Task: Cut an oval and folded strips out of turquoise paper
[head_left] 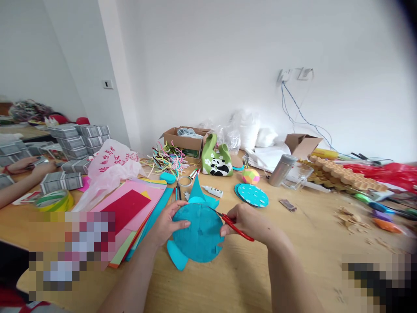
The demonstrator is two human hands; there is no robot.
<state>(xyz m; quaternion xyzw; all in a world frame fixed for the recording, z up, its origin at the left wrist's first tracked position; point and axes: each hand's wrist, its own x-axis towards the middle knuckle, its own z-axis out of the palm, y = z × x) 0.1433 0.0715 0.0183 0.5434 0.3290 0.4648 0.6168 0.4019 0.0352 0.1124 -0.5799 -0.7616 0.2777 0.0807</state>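
My left hand (166, 225) grips the left edge of a round teal paper disc (198, 232), thumb on top. My right hand (249, 221) is closed round red-handled scissors (235, 226), whose blades meet the disc's right rim. Loose teal offcuts lie round the disc: a pointed piece (197, 191) behind it and a rounded one (177, 260) at the front left. Everything is over a wooden table (306, 234).
A stack of coloured paper sheets (130, 208) lies left of the disc. Behind are a glue bottle (212, 190), tape roll (184, 181), dotted teal disc (252, 195), panda bag (216, 161), metal flask (282, 170), cardboard boxes (187, 140). Another person's arms (22, 174) rest at far left.
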